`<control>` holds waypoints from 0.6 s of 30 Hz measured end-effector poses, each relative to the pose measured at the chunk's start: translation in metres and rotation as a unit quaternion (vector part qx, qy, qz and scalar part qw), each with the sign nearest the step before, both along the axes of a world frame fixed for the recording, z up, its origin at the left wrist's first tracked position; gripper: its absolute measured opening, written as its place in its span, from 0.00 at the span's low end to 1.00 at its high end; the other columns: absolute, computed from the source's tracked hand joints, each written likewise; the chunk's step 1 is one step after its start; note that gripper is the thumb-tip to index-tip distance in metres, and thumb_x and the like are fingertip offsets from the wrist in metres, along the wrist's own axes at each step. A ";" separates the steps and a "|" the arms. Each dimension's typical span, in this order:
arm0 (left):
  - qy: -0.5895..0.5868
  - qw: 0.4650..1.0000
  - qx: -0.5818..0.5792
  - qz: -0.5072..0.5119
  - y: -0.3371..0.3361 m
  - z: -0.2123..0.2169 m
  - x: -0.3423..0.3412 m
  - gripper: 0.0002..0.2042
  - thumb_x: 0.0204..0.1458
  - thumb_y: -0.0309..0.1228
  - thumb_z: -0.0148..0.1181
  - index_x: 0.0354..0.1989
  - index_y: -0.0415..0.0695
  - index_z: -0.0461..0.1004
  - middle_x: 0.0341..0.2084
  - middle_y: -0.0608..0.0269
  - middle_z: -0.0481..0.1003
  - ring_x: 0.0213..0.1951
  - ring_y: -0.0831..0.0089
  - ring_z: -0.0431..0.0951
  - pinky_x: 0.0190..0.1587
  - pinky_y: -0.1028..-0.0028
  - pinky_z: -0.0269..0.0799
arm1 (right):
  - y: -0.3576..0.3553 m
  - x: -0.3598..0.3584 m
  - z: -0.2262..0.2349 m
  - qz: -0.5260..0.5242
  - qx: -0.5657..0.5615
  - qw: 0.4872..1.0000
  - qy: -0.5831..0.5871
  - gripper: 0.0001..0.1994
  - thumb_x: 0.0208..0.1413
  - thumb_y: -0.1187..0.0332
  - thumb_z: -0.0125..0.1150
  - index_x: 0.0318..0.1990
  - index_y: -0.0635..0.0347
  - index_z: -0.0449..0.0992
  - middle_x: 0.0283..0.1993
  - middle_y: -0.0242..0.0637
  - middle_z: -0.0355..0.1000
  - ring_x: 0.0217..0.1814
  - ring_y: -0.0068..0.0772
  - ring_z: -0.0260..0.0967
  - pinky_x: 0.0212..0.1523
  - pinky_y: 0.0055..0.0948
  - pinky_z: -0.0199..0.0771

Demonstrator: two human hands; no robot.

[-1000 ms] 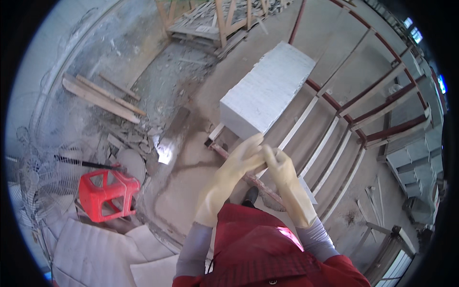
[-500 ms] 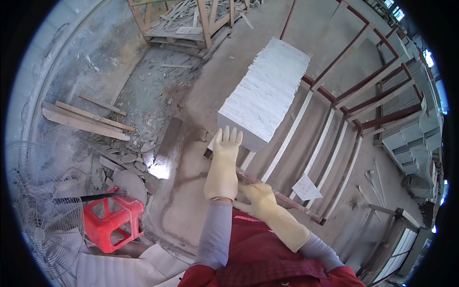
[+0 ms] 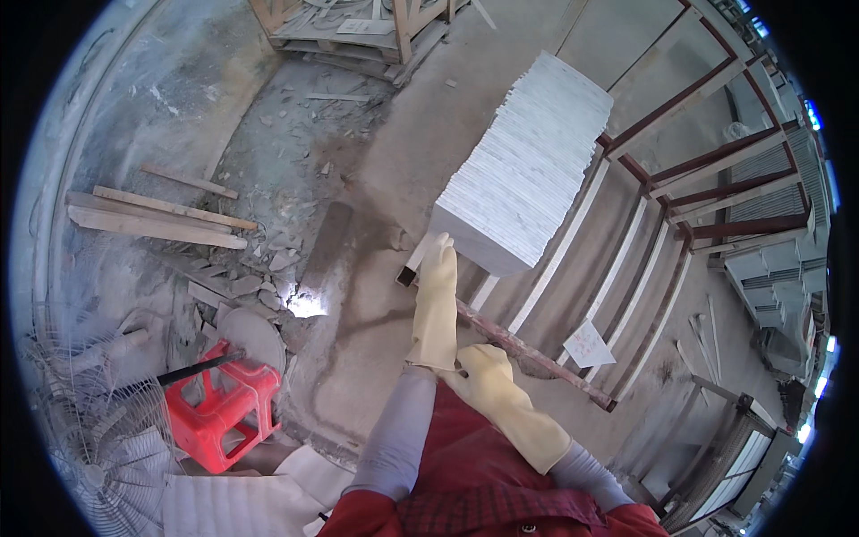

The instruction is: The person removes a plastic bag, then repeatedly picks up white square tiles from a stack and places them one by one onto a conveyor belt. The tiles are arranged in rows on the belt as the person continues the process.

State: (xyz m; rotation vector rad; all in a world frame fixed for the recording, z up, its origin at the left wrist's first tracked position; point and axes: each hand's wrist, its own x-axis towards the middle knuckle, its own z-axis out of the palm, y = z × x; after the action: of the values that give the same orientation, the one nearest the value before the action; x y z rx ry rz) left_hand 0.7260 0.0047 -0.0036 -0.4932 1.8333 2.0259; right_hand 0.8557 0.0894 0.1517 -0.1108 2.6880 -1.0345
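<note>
Both hands wear long cream rubber gloves over grey sleeves. My left hand (image 3: 436, 300) is stretched forward, seen edge-on, fingers extended and close together. It holds nothing, and its fingertips overlap the view of the near corner of a stack of thin white stone slabs (image 3: 528, 166); whether they touch it I cannot tell. At the left wrist, my right hand (image 3: 494, 380) pinches the cuff of the left glove (image 3: 433, 360) between its fingers, partly hidden. The slabs stand on edge, packed tightly on a metal rack (image 3: 510, 338) with pale crossbars.
A red plastic stool (image 3: 224, 416) and a wire fan (image 3: 98, 438) stand at lower left. Wooden planks (image 3: 157, 222) lie beside broken stone rubble (image 3: 268, 259). A wooden crate (image 3: 403, 31) is at the back. A white card (image 3: 588, 344) rests on the rack's bars.
My right hand has come to the left glove's cuff. My left hand has turned edge-on, and its spread fingers have drawn together. The slabs and rack appear shifted right in view.
</note>
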 end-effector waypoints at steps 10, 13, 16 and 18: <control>-0.009 0.980 0.199 -0.004 0.039 0.014 -0.012 0.28 0.60 0.38 0.50 0.66 0.40 0.54 0.62 0.54 0.60 0.63 0.63 0.60 0.62 0.67 0.59 | 0.032 -0.004 -0.017 0.157 -0.190 0.964 0.103 0.14 0.49 0.64 0.63 0.16 0.58 0.71 0.18 0.41 0.69 0.23 0.49 0.67 0.28 0.44 0.68; -0.046 0.975 0.218 -0.016 0.055 0.035 0.001 0.28 0.60 0.38 0.49 0.66 0.39 0.54 0.62 0.54 0.59 0.64 0.69 0.59 0.63 0.71 0.56 | 0.037 -0.010 -0.014 0.203 -0.221 0.947 0.114 0.13 0.50 0.64 0.61 0.17 0.58 0.72 0.20 0.41 0.69 0.24 0.49 0.67 0.28 0.44 0.69; -0.046 0.984 0.174 -0.012 0.064 0.040 0.010 0.29 0.59 0.41 0.51 0.65 0.40 0.55 0.62 0.53 0.59 0.63 0.69 0.60 0.62 0.72 0.57 | 0.040 -0.008 -0.016 0.234 -0.225 0.942 0.090 0.14 0.51 0.65 0.62 0.17 0.59 0.71 0.20 0.40 0.69 0.24 0.49 0.67 0.29 0.43 0.69; -0.069 0.986 0.155 -0.007 0.059 0.033 0.013 0.29 0.59 0.42 0.53 0.65 0.40 0.56 0.62 0.52 0.58 0.62 0.69 0.61 0.61 0.71 0.58 | 0.038 -0.002 -0.013 0.239 -0.244 0.938 0.063 0.14 0.50 0.66 0.63 0.16 0.59 0.70 0.19 0.40 0.69 0.24 0.47 0.66 0.29 0.41 0.68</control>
State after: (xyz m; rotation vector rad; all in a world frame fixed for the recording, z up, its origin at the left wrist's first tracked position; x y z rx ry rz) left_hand 0.7390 0.0641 0.0293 -0.5130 1.4050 2.1548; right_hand 0.8539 0.1270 0.1391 -0.8981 2.2540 -1.5207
